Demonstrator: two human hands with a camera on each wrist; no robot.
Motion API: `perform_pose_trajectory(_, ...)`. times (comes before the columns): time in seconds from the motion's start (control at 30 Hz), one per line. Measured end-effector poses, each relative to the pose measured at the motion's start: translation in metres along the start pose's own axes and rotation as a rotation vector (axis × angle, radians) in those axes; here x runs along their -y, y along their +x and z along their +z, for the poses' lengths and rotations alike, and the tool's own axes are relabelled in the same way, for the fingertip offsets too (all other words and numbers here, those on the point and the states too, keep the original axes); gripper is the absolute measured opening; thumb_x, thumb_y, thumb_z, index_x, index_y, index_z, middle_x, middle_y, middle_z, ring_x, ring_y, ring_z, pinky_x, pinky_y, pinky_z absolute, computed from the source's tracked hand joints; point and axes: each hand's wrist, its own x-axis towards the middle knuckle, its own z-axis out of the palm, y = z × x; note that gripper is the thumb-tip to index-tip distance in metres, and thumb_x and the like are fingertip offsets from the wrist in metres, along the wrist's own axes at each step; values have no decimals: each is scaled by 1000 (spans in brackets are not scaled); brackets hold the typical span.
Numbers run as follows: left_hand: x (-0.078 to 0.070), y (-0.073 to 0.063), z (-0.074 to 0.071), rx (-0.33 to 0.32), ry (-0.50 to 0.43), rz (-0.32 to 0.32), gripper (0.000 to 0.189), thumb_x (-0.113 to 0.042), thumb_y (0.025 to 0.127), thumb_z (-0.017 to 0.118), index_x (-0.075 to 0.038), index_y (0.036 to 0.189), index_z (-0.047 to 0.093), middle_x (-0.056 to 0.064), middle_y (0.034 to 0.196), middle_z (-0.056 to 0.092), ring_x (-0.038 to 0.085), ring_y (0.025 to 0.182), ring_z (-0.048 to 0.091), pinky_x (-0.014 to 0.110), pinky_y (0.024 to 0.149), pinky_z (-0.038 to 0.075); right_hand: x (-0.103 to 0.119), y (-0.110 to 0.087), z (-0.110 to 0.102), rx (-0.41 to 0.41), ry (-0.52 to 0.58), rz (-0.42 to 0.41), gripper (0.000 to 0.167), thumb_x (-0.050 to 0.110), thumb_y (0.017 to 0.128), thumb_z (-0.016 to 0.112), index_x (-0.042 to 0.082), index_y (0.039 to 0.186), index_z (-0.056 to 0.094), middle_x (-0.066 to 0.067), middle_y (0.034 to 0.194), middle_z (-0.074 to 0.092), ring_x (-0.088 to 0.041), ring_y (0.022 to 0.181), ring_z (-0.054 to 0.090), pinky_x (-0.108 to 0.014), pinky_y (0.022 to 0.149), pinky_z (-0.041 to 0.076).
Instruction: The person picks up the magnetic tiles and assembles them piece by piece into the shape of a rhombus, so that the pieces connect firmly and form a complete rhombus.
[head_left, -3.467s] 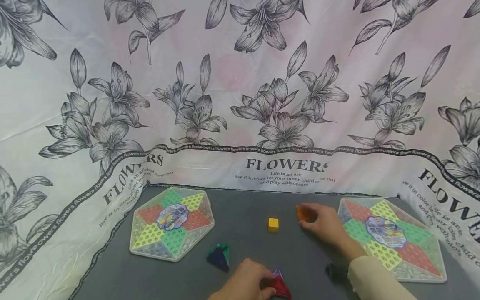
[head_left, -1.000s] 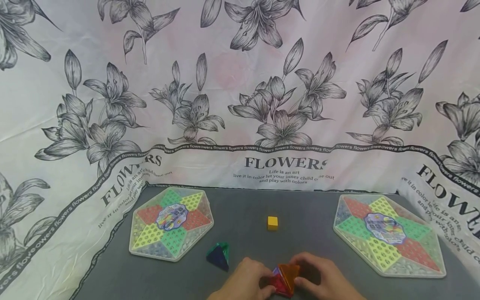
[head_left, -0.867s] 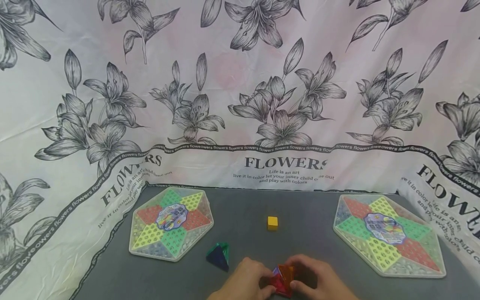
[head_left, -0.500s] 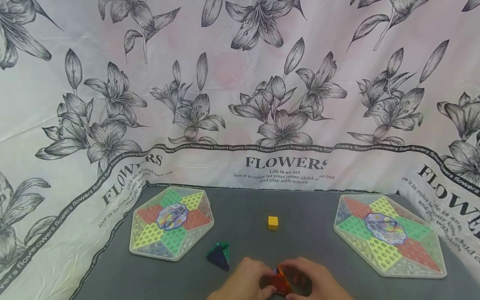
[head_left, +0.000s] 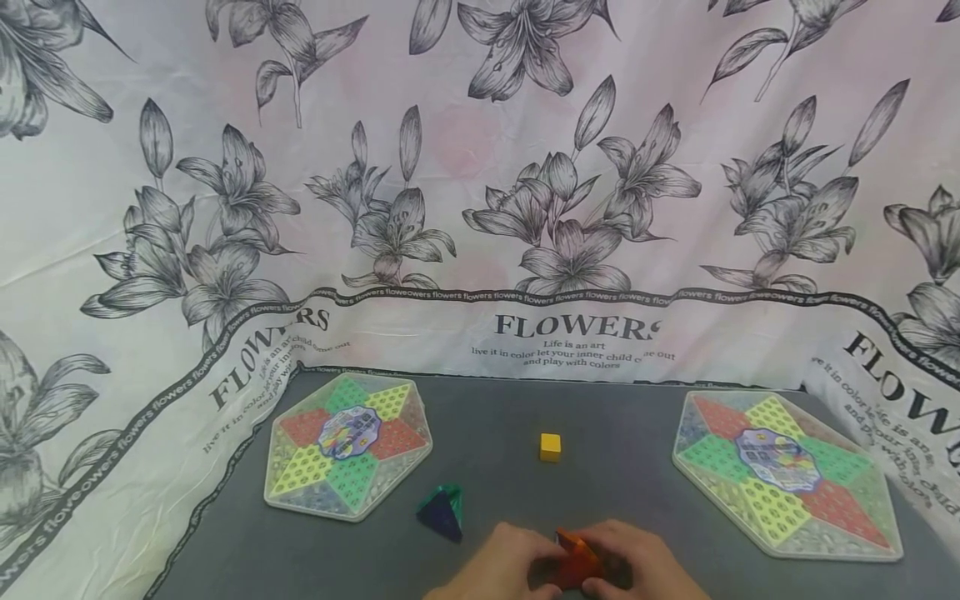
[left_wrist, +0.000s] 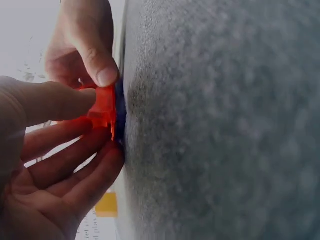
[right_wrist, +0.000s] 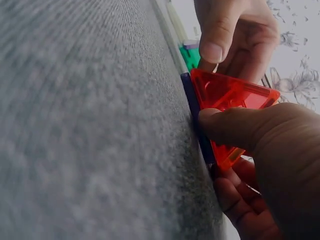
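Low at the front of the table, both hands hold a small build of translucent triangular magnetic tiles. An orange tile (head_left: 576,543) leans against a red tile (right_wrist: 230,92), and a dark blue-purple tile (right_wrist: 196,120) lies flat beneath them. My left hand (head_left: 512,562) grips the build from the left, its thumb on the red piece in the left wrist view. From the right, my right hand (head_left: 637,560) pinches it, thumb against the red face in the right wrist view. The hands partly hide the tiles.
A green and dark blue tile build (head_left: 442,512) stands left of the hands. Beyond them sits a yellow cube (head_left: 551,447). Flat hexagonal game boxes lie left (head_left: 348,446) and right (head_left: 787,475). A flower-printed cloth (head_left: 480,333) borders the grey table.
The right hand has brought the orange tile from beside the right box to the red one and tilted it against it. The left hand has stayed at the build.
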Motion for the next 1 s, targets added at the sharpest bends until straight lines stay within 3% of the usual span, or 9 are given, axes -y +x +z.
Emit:
perform_pose_trajectory(0.1, -2, -1, -9, -8, 74, 83, 33, -13, 96, 83, -18, 128, 81, -13, 117, 81, -7, 105, 69, 15, 91, 56, -3, -5, -5, -2, -28, -13, 45, 28, 104, 76, 17, 147, 67, 4, 130, 74, -2, 105, 68, -22, 86, 61)
perform_pose_trajectory(0.17, -3, -5, -21, -58, 103, 161, 33, -11, 97, 82, -15, 129, 79, -9, 121, 81, -2, 111, 72, 16, 95, 56, -7, -10, -9, -28, -86, -35, 44, 28, 103, 77, 17, 145, 68, 4, 129, 74, 1, 105, 67, -23, 84, 62)
perform_pose_trajectory(0.27, -3, -16, -44, -222, 145, 269, 34, -9, 95, 83, -13, 129, 79, -3, 124, 82, 5, 115, 75, 21, 99, 59, -15, -20, -16, -87, -152, -54, 41, 27, 102, 79, 18, 141, 70, 5, 127, 75, 3, 104, 66, -24, 78, 61)
perform_pose_trajectory(0.37, 1, -33, -69, -382, 146, 317, 39, -9, 91, 86, -18, 129, 79, -3, 124, 81, 10, 113, 77, 29, 99, 62, -22, -31, -20, -121, -169, -68, 40, 24, 102, 79, 18, 141, 71, 7, 125, 76, 4, 103, 66, -24, 76, 60)
perform_pose_trajectory(0.5, 16, -58, -94, -479, 123, 271, 49, -11, 90, 90, -24, 135, 76, -7, 130, 79, 12, 116, 76, 35, 100, 63, -30, -40, -23, -151, -181, -97, 38, 19, 102, 79, 18, 140, 71, 10, 123, 75, 4, 100, 66, -24, 72, 59)
perform_pose_trajectory(0.6, 31, -73, -104, -485, 92, 197, 53, -13, 90, 90, -24, 139, 74, -5, 136, 77, 16, 125, 74, 37, 103, 62, -33, -42, -23, -175, -202, -113, 38, 18, 100, 81, 17, 137, 73, 11, 120, 75, 5, 97, 66, -23, 70, 58)
perform_pose_trajectory(0.7, 44, -83, -108, -444, 35, 115, 54, -15, 91, 90, -20, 142, 72, 0, 139, 76, 23, 130, 72, 42, 105, 61, -34, -43, -24, -169, -176, -94, 37, 17, 100, 81, 16, 136, 73, 12, 119, 75, 4, 95, 66, -24, 69, 57)
perform_pose_trajectory(0.83, 57, -83, -108, -344, -5, -12, 54, -23, 95, 86, -12, 145, 70, 7, 144, 74, 30, 131, 72, 46, 106, 61, -35, -43, -25, -156, -122, -60, 36, 16, 101, 79, 14, 136, 73, 13, 119, 74, 3, 94, 67, -24, 70, 59)
perform_pose_trajectory(1.0, 69, -73, -101, -286, 67, -114, 56, -25, 94, 87, -4, 142, 70, 10, 140, 75, 31, 125, 74, 46, 104, 61, -37, -42, -23, -178, -133, -76, 34, 16, 100, 80, 14, 134, 74, 13, 117, 74, 4, 93, 67, -24, 69, 58)
